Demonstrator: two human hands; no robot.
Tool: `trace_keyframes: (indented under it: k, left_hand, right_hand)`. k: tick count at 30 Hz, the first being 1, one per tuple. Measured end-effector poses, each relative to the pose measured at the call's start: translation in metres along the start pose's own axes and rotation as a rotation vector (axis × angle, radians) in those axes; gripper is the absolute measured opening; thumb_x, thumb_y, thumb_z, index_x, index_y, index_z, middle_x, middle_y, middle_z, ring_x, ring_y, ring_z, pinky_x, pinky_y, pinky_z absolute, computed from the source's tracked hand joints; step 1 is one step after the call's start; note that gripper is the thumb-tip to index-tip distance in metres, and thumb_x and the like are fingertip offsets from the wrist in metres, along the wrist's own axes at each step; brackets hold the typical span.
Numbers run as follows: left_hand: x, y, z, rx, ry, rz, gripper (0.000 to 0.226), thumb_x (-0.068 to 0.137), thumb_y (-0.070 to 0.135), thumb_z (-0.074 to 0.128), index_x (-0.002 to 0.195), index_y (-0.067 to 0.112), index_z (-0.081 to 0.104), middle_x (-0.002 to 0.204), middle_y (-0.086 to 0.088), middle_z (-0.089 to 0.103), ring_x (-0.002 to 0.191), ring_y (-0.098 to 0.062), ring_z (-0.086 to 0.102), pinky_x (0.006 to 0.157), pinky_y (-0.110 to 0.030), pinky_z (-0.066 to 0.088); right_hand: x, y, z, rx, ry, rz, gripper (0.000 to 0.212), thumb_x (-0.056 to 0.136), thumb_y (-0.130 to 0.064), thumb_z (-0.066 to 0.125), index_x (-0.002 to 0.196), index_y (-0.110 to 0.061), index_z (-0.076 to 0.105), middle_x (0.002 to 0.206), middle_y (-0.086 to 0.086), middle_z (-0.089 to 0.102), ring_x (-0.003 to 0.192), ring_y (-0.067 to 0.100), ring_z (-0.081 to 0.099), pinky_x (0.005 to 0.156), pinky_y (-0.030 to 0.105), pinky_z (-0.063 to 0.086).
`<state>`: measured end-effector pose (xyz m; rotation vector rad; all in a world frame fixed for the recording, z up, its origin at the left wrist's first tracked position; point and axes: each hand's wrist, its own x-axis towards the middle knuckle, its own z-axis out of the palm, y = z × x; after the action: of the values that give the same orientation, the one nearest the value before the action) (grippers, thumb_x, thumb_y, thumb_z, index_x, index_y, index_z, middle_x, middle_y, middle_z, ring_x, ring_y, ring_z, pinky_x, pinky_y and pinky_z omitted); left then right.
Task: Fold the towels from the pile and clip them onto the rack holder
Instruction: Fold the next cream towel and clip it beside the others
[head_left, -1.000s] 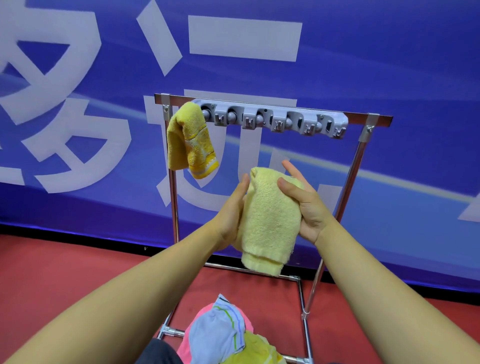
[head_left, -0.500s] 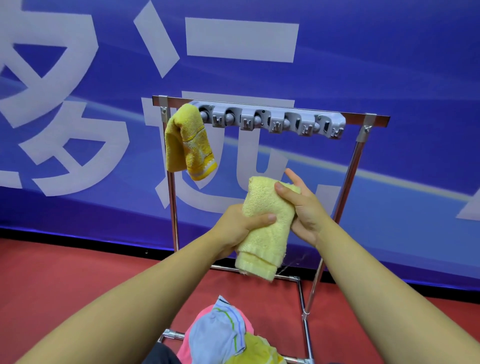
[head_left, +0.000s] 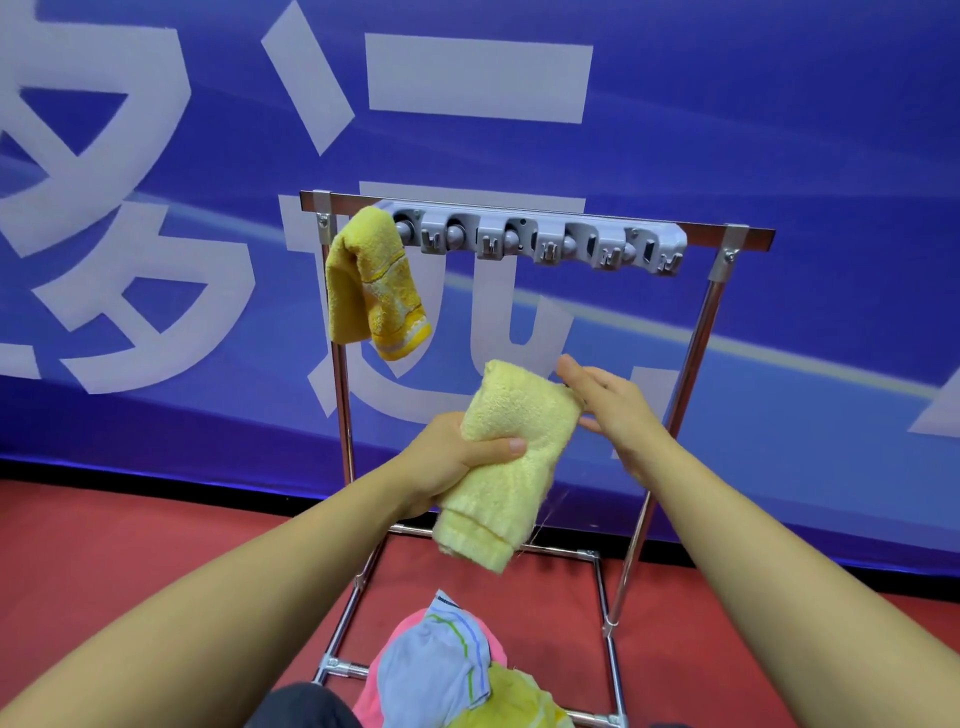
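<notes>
In the centre of the frame the folded pale yellow towel (head_left: 511, 457) is gripped by the left hand (head_left: 449, 467) while the right hand (head_left: 610, 405), with fingers straight, is laid against its upper edge, which should be kept tight and pushed into a free clip of the grey clip holder (head_left: 540, 241).

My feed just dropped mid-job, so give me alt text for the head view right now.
The left hand grips a folded pale yellow towel in front of the metal rack, while the open right hand touches its upper edge. A darker yellow towel hangs from the leftmost slot of the grey clip holder; more towels sit in a pile below.
</notes>
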<state>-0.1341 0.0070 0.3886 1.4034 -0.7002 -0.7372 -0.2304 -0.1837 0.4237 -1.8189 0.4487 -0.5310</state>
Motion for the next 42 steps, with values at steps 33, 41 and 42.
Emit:
trace_keyframes:
  k: [33, 41, 42]
  left_hand:
    - [0.020, -0.016, -0.001, 0.460, 0.248, -0.038, 0.058, 0.070, 0.008, 0.089, 0.120, 0.019, 0.062, 0.106, 0.002, 0.072, 0.099, -0.017, 0.068, 0.073, -0.029, 0.052]
    - [0.022, -0.007, 0.007, 0.353, -0.018, 0.069, 0.082, 0.069, 0.015, 0.084, 0.142, 0.027, 0.050, 0.120, -0.001, 0.072, 0.110, -0.017, 0.071, 0.092, -0.040, 0.060]
    - [0.021, -0.006, 0.006, 0.265, -0.056, 0.069, 0.077, 0.073, 0.013, 0.081, 0.142, 0.026, 0.050, 0.122, -0.002, 0.072, 0.113, -0.019, 0.070, 0.096, -0.042, 0.058]
  right_hand:
    - [-0.002, 0.010, 0.037, -0.182, 0.126, 0.004, 0.036, 0.090, -0.052, 0.068, 0.109, -0.022, 0.071, 0.103, -0.009, 0.071, 0.097, 0.012, 0.067, 0.087, 0.033, 0.056]
    - [-0.008, 0.007, 0.061, 0.130, -0.064, 0.085, 0.032, 0.099, -0.047, 0.056, 0.111, -0.020, 0.069, 0.099, -0.001, 0.078, 0.088, 0.012, 0.075, 0.071, 0.029, 0.058]
    - [-0.009, 0.008, 0.060, 0.123, -0.058, 0.052, 0.029, 0.101, -0.044, 0.055, 0.111, -0.020, 0.068, 0.092, -0.003, 0.078, 0.084, 0.011, 0.075, 0.069, 0.025, 0.056]
